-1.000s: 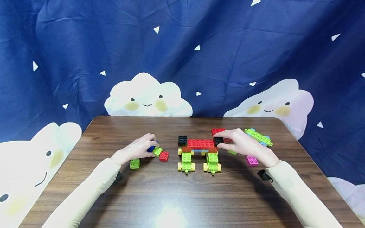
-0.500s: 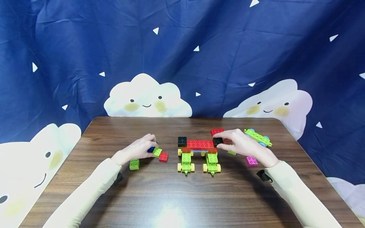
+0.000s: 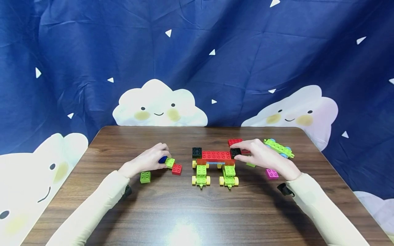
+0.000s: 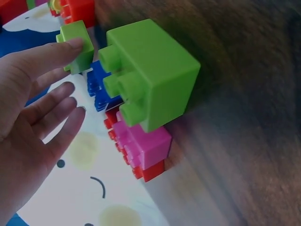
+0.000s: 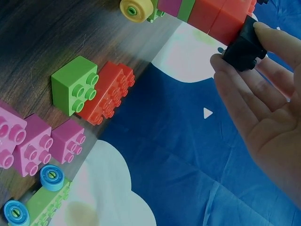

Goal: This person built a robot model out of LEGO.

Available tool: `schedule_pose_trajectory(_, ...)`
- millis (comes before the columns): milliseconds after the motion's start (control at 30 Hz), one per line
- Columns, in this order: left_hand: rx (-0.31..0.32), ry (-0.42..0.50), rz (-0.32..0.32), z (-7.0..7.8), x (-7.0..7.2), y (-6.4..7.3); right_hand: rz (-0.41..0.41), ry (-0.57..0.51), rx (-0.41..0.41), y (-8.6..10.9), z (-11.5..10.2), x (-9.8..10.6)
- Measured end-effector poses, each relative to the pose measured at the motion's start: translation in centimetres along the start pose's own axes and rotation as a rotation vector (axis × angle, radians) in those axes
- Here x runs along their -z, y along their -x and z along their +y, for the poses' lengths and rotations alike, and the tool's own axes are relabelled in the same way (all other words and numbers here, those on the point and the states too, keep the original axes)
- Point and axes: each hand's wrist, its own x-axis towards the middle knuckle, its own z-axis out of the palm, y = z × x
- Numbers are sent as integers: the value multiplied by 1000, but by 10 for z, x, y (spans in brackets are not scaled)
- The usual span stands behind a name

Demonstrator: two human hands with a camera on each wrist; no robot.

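In the head view my left hand (image 3: 150, 159) is at a small light green brick (image 3: 170, 163), beside a red brick (image 3: 176, 169). The left wrist view shows the thumb and index finger pinching that green brick (image 4: 77, 47). A partly covered blue brick (image 3: 162, 159) lies under the fingers. My right hand (image 3: 264, 157) pinches a black brick (image 5: 244, 45) at the right end of a red brick row (image 3: 216, 155). Another black brick (image 3: 197, 152) sits on the row's left end. Below are green wheeled bases (image 3: 201, 176) with yellow wheels.
A green brick (image 3: 145, 177) lies near the left wrist. On the right are a magenta brick (image 3: 272, 174), a red brick (image 3: 235, 141) and a green car base (image 3: 279, 148) with blue wheels. A blue cloth hangs behind the brown table (image 3: 184, 212).
The left fingers have shifted very slightly around the green brick, and a little less of the blue brick shows. My right hand stays on the black brick.
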Motion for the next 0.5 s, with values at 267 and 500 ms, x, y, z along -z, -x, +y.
schedule_pose_trajectory(267,82,19,-46,3,13,-2,-2,6,-1,0,1,0)
schedule_pose_trajectory(500,115,47,-50,6,25,-3,-4,8,-4,-1,0,0)
